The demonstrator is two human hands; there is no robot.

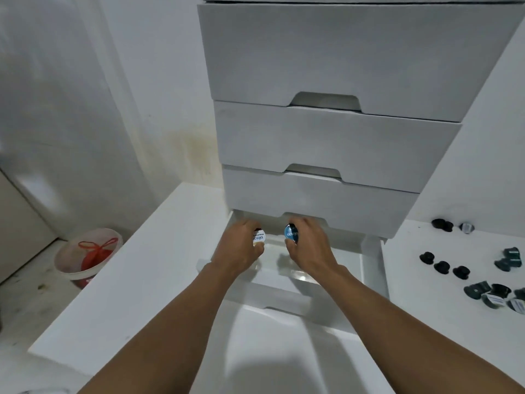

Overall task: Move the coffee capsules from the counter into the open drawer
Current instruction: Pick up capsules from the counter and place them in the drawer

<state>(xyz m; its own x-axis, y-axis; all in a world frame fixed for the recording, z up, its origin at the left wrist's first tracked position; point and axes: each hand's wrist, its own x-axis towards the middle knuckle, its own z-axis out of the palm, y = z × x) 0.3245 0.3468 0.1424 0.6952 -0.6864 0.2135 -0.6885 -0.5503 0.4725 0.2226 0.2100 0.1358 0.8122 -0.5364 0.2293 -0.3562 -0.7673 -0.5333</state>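
Both my hands reach into the open bottom drawer [370, 260] of a white drawer unit. My left hand [241, 245] pinches a coffee capsule with a white printed lid [259, 238]. My right hand [309, 245] pinches a capsule with a blue lid [291, 234]. Both capsules hang just above the drawer's inside, near its back. Several dark capsules [441, 267] lie on the white counter [426, 308] to the right of the drawer, some black, some dark green [510, 258], some with striped lids [494, 301].
Three shut drawers [335, 143] stack above the open one. A clear divider [284, 268] sits inside the drawer. A white counter [127, 280] runs to the left, and a tub with a red bag [91, 254] stands on the floor beyond it.
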